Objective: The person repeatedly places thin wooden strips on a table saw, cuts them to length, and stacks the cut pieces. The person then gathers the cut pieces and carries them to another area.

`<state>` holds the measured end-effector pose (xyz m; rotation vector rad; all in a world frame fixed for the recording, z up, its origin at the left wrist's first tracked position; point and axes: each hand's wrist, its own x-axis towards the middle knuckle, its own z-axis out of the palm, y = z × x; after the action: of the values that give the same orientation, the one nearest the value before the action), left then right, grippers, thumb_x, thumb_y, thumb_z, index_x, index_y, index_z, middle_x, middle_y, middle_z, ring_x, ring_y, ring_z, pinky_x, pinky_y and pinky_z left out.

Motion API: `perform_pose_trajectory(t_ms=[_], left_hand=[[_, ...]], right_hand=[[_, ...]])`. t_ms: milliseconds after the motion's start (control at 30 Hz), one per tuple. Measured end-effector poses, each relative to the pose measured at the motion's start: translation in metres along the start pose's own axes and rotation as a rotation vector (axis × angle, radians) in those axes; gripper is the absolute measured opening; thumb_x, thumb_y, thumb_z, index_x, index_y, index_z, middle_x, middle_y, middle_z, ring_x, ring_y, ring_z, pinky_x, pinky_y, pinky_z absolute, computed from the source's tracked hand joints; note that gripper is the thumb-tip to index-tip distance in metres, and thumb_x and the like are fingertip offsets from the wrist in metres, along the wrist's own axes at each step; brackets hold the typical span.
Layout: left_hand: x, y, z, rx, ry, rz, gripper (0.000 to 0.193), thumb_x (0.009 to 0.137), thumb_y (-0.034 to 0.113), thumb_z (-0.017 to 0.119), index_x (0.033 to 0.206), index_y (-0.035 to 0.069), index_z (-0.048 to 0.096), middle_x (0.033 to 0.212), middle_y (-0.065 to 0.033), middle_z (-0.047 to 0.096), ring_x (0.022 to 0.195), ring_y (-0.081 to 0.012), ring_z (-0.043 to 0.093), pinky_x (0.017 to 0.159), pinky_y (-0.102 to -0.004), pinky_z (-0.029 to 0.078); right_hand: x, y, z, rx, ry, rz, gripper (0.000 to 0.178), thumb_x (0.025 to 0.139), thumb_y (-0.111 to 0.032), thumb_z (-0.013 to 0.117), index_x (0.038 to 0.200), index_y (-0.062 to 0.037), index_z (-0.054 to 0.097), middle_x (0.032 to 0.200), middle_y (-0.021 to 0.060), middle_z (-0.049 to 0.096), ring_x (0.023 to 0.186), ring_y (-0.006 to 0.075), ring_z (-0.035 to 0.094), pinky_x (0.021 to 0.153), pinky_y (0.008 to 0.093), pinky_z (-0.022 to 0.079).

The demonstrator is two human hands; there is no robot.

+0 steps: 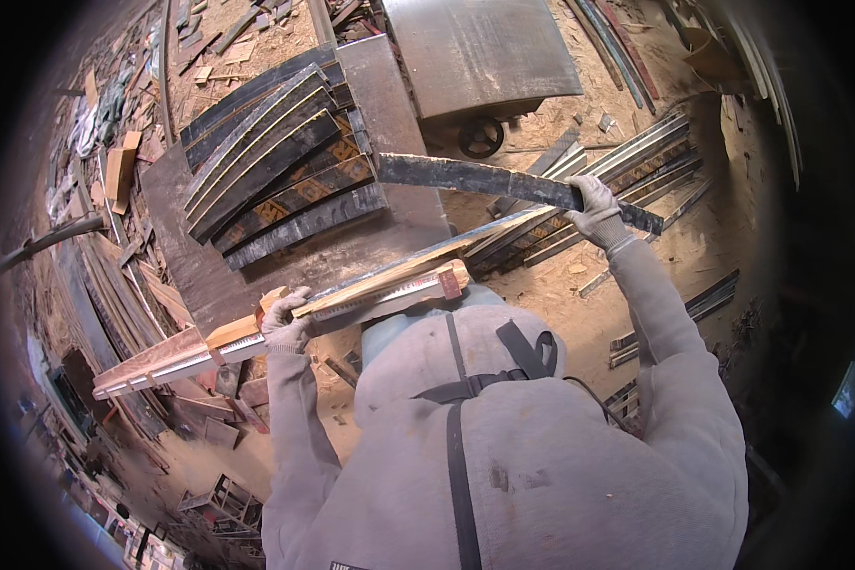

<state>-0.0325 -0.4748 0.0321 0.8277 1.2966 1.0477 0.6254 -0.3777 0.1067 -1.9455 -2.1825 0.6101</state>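
My right hand, in a pale work glove, is closed around a long, dark-faced board. The board's far left end reaches a stack of similar dark boards on the metal table. At the table's near edge my gloved left hand is closed over the left end of a narrow wooden strip, its fingertips partly hidden. That strip slants up to the right and passes below the dark board. Beside the left hand runs a wooden rail with a white measuring scale.
A second metal-topped table with a dark handwheel stands at the back. More cut boards lie to the right on a sawdust-covered floor. Wood scraps and long offcuts litter the left side.
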Motion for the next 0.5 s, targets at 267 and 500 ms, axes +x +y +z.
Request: perform_pose_trajectory(t_ms=[267, 500], left_hand=[[-0.009, -0.012, -0.008, 0.026, 0.011, -0.033, 0.036, 0.087, -0.015, 0.072, 0.119, 0.002, 0.067, 0.129, -0.0184, 0.072, 0.122, -0.0265, 0.068, 0.109, -0.0415, 0.054], [-0.018, -0.015, -0.014, 0.046, -0.016, -0.027, 0.032, 0.083, -0.02, 0.073, 0.103, 0.005, 0.069, 0.143, -0.0209, 0.064, 0.131, -0.0281, 0.062, 0.108, -0.0394, 0.053]], right_hand=[[0.039, -0.029, 0.033, -0.137, -0.179, -0.174, 0.064, 0.073, -0.021, 0.09, 0.129, -0.0128, 0.06, 0.118, 0.0114, 0.063, 0.117, 0.0339, 0.06, 0.102, 0.044, 0.05], [0.058, -0.061, 0.056, -0.19, -0.026, -0.371, 0.055, 0.071, -0.024, 0.085, 0.12, -0.0173, 0.063, 0.109, 0.0069, 0.063, 0.107, 0.0298, 0.062, 0.091, 0.0455, 0.049]])
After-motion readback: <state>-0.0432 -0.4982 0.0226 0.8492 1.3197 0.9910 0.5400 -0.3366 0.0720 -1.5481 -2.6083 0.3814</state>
